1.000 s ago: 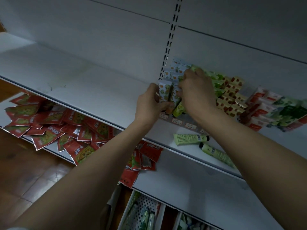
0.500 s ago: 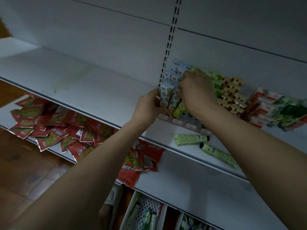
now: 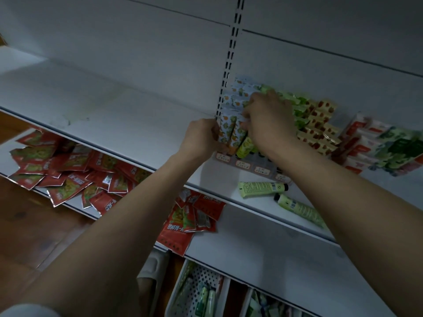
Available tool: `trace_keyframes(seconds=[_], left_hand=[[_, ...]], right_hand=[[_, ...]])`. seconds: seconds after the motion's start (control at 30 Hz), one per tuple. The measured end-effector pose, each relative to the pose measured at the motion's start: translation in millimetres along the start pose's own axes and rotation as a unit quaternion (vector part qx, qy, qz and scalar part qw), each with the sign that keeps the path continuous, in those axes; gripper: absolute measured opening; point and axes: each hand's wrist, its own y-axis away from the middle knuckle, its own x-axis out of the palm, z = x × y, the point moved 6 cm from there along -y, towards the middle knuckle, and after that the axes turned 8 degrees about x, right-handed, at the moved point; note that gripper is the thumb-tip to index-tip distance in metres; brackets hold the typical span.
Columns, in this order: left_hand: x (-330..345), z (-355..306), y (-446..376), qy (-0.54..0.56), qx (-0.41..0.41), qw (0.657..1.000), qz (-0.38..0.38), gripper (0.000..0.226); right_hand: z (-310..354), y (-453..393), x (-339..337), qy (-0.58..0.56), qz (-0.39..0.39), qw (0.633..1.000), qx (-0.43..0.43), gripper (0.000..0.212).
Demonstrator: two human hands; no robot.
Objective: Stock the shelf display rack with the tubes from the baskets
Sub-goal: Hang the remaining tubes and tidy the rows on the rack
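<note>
White metal shelving under dim light. The upper shelf (image 3: 119,115) runs left of both hands and is backed by a white panel with a slotted upright (image 3: 232,53) rising directly above them. Beneath the left forearm, a lower shelf (image 3: 251,245) carries a loose heap of red foil sachets (image 3: 75,170); wooden floor (image 3: 29,236) shows below and left of that arm.

The display rack (image 3: 249,167) stands on the upper shelf under the hands, its front edge bearing small price labels. Its left columns hold tubes with an orange-and-green fruit print (image 3: 231,131) on pale ground, standing cap-down and tilted back. To the right of the right hand are green tubes, then red-printed cream tubes (image 3: 318,126), then boxed goods (image 3: 384,147).

The left hand (image 3: 201,138) is curled against the left side of the front fruit-print tubes, gripping them. The right hand (image 3: 267,120) is curled over the same tubes from above and the right, fingers bent onto them.

Two green tubes (image 3: 263,188) lie flat on the shelf between the forearms. White perforated baskets (image 3: 199,291) of tubes sit below the arms.
</note>
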Motion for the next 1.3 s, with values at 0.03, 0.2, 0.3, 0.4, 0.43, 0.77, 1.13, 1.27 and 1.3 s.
trace_keyframes(seconds=[0.03,0.2,0.3,0.4,0.43,0.77,1.13,1.27,1.3], left_hand=[[-1,0,0,0.003,0.002,1.000,0.007,0.040],[-1,-2,0,0.008,0.018,0.999,0.033,0.042],[3,3,5,0.031,0.016,0.999,0.029,0.040],[3,7,8,0.050,0.016,0.998,0.017,0.043],[2,8,9,0.063,0.011,0.998,0.010,0.047],[-27,0,35,0.001,-0.050,0.998,0.037,0.040],[15,-31,153,-0.054,-0.115,0.936,0.329,0.033],[76,-6,205,-0.017,-0.182,0.886,0.426,0.029],[91,3,217,-0.029,-0.192,0.878,0.438,0.027]], right_hand=[[0,0,0,0.001,0.002,1.000,0.006,0.024],[5,4,-5,0.015,0.005,1.000,0.013,0.023],[9,6,-9,0.053,0.021,0.998,-0.010,0.019],[8,6,-9,0.056,0.038,0.998,-0.009,0.022],[6,6,-9,0.043,0.040,0.998,-0.003,0.024],[-21,11,-76,-0.294,-0.017,0.951,0.096,0.008],[-15,142,-52,-0.370,0.224,0.897,0.085,0.021],[-27,209,16,-0.375,0.325,0.856,0.147,0.022],[-32,228,39,-0.371,0.350,0.843,0.172,0.022]])
